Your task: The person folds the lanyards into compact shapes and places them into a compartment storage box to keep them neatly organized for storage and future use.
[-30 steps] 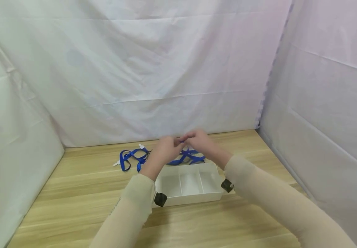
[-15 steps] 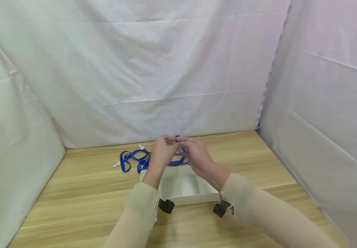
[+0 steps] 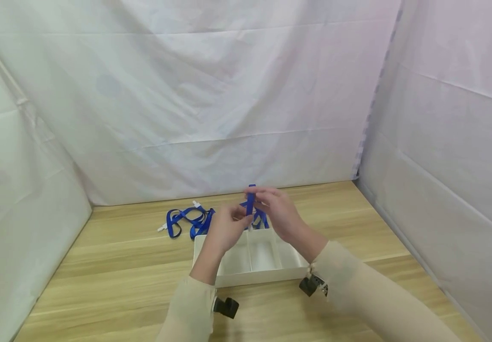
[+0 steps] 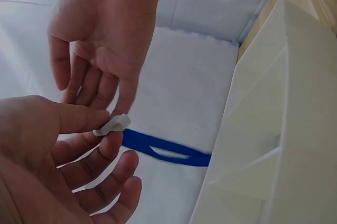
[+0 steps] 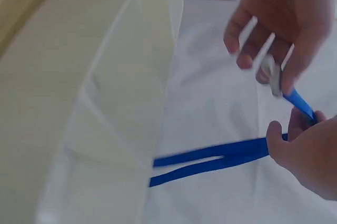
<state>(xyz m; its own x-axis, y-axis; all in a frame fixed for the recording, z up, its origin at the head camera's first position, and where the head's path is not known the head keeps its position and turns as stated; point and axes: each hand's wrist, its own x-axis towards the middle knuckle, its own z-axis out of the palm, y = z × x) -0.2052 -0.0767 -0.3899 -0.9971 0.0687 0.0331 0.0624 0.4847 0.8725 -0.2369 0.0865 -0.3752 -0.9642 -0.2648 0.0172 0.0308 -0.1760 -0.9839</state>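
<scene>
My left hand [image 3: 224, 230] pinches the white clip [image 4: 113, 125] of a blue lanyard between thumb and index finger, its other fingers loosely bent. Higher and to the right, my right hand [image 3: 282, 213] holds the lanyard's blue strap [image 3: 250, 204], which stands upright between both hands. In the right wrist view the strap [image 5: 226, 153] hangs from the right hand as two strands, running behind the white box edge. Below the hands is a white divided box [image 3: 267, 274] with three compartments in sight. The right fingertips are partly hidden by the strap in the head view.
More blue lanyards [image 3: 205, 223] lie tangled on the wooden table [image 3: 121, 266] behind and left of the box, one with white clips [image 3: 197, 204]. White cloth [image 3: 228, 95] hangs at the back and both sides. Black cameras [image 3: 230, 308] sit on the wrists.
Both hands, close together earlier, have drawn apart. The left hand has come down and nearer with the clip, while the strap has risen into view between the hands.
</scene>
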